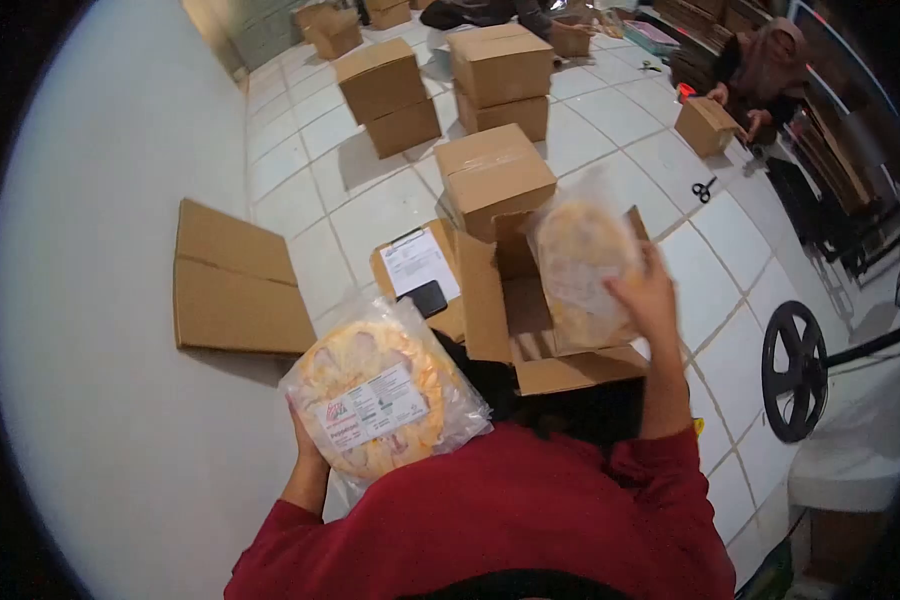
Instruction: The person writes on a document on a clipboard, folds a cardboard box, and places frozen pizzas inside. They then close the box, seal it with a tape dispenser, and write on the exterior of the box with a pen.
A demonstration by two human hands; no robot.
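My left hand grips the edge of a plastic-wrapped pizza with a white printed label, held before my chest; more wrapped layers may lie beneath it. Over an open cardboard box, my right hand is closed on a second wrapped pizza, slightly blurred and tilted upright. The pizza's lower part is within the box opening, and the box's flaps stand out around it. Part of the box interior shows bare cardboard; the rest is hidden by the pizza.
Left of the box lie a clipboard with paper and a black phone. A flat carton leans by the wall. Closed boxes stand ahead. Black scissors and a black wheel are rightward. A co-worker handles a box.
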